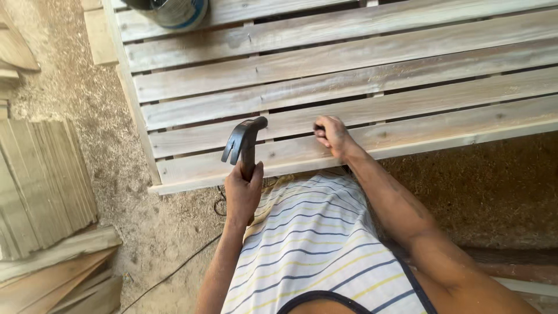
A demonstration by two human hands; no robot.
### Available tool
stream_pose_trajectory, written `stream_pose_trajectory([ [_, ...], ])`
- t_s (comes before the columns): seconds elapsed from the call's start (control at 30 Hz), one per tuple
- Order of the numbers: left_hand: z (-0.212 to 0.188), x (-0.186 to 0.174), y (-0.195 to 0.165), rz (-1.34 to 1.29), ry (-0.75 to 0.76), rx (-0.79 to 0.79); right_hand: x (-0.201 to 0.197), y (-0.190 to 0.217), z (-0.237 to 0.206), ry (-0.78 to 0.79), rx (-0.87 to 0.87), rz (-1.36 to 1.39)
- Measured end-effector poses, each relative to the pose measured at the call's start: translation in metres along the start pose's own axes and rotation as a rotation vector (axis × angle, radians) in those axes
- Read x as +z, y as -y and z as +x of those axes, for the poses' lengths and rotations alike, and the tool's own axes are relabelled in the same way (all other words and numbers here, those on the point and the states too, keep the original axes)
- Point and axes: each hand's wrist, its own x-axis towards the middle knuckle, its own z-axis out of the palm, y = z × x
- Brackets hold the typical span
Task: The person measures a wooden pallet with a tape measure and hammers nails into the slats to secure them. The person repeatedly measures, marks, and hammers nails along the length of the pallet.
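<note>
My left hand [243,195] grips the handle of a black claw hammer [243,139], its head raised over the near slats of a slatted wooden panel [349,81]. My right hand [331,136] rests on a near slat with the fingers pinched at a gap between two boards; what it pinches is too small to tell. The hammer head hangs about a hand's width left of my right hand. My striped shirt fills the lower middle of the view.
A dark round container [171,10] stands on the panel's far left corner. Stacked grey boards [40,186] lie at the left, with more planks [58,273] below them. A thin black cable [174,270] runs over the sandy ground [488,186].
</note>
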Motion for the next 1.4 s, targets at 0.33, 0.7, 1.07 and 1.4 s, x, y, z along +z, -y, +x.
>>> stream_pose_trajectory([
  [0.33, 0.033, 0.107, -0.089, -0.149, 0.001, -0.012, -0.106, 0.171, 0.005, -0.183, -0.274, -0.143],
  [0.7, 0.091, 0.232, -0.173, -0.123, 0.04, -0.015, -0.158, 0.229, 0.135, -0.136, -0.829, -0.628],
  [1.07, 0.138, 0.247, -0.24, 0.06, 0.04, 0.18, -0.146, 0.228, 0.122, -0.343, -1.027, -1.075],
  [1.4, 0.154, 0.263, -0.237, 0.085, 0.064, 0.202, -0.154, 0.218, 0.129, -0.373, -0.954, -1.084],
])
